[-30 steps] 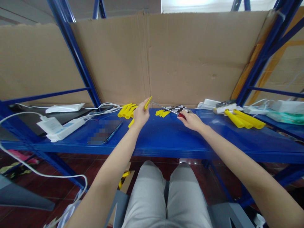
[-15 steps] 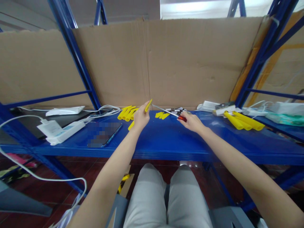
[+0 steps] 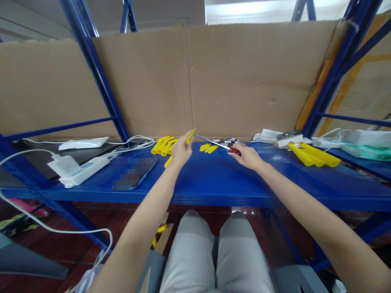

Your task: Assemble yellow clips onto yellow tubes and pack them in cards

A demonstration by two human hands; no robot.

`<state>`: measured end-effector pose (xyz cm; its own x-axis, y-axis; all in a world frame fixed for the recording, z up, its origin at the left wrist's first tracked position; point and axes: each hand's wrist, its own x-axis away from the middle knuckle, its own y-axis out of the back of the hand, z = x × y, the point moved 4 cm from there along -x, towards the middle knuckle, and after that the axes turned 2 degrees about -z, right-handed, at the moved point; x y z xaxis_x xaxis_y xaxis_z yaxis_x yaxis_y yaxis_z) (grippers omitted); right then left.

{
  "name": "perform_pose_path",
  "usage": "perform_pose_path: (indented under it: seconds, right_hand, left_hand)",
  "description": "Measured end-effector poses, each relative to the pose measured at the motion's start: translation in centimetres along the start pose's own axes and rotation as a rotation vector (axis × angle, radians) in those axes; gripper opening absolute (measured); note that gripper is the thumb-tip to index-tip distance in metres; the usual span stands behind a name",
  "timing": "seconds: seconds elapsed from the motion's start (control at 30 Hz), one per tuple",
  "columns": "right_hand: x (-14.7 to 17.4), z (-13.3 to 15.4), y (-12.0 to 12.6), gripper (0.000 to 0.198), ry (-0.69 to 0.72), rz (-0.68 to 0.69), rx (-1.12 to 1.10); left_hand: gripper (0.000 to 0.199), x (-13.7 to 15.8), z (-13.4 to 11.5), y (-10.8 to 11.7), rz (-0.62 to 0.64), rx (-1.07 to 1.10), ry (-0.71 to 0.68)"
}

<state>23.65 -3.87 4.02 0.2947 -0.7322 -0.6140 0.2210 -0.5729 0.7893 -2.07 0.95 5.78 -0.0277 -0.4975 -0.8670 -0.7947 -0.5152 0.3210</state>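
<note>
My left hand (image 3: 182, 147) is closed around a small yellow piece (image 3: 191, 136) that stands up tilted from its fingers; its exact kind does not show. In my right hand (image 3: 247, 156) is a screwdriver (image 3: 215, 143), gripped by its red handle. Its long metal shaft points left, and the tip is close to the yellow piece; I cannot tell whether they touch. Several small yellow pieces (image 3: 208, 148) lie on the blue shelf (image 3: 220, 179) between my hands. Several yellow tubes (image 3: 165, 145) lie just left of my left hand.
A phone (image 3: 135, 173) and a white power strip (image 3: 86, 169) with cables are on the left. More yellow tubes (image 3: 317, 156) lie on the right beside a small box (image 3: 288, 138). Cardboard (image 3: 232, 81) closes off the back, between blue posts (image 3: 100, 77).
Both hands stay almost in place. The screwdriver's handle looks slightly turned in my right hand, and its tip remains near the yellow piece.
</note>
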Motion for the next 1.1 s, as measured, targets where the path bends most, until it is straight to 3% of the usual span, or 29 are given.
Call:
perform_pose_path:
  seconds: [0.53, 0.87, 1.1]
  right_hand:
    - [-0.1, 0.8, -0.1, 0.030, -0.002, 0.072, 0.029]
    - [-0.1, -0.5, 0.0, 0.034, 0.013, -0.149, -0.039]
    - [0.0, -0.9, -0.1, 0.030, 0.008, -0.183, -0.054]
  left_hand:
    - [0.038, 0.1, 0.3, 0.0, -0.038, -0.002, -0.018]
    - [0.038, 0.1, 0.1, -0.1, 0.003, -0.024, 0.016]
    - [0.038, 0.0, -0.4, 0.1, 0.043, -0.089, 0.019]
